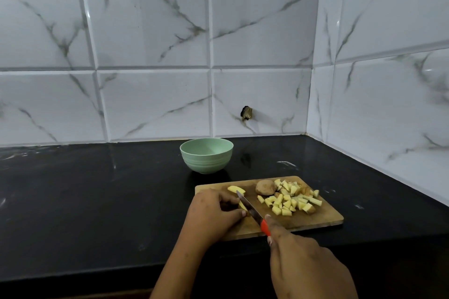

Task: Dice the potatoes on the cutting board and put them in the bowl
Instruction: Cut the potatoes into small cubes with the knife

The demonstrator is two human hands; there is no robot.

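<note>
A wooden cutting board (325, 217) lies on the black counter. On its left part my left hand (213, 213) pinches a pale potato strip (242, 206) between fingers and thumb. My right hand (301, 262) grips the red handle of a knife (250, 209), whose blade lies across that strip. A potato wedge (236, 189) lies just beyond the blade tip. A heap of diced potato (289, 199) covers the board's right half, with an unpeeled potato half (265, 187) behind it. The green bowl (206, 155) stands behind the board, nothing visible inside.
The black counter (97, 201) runs left from the board and ends at a front edge near my arms. White marble-pattern tiled walls (155, 56) close the back and the right side, meeting in a corner at back right.
</note>
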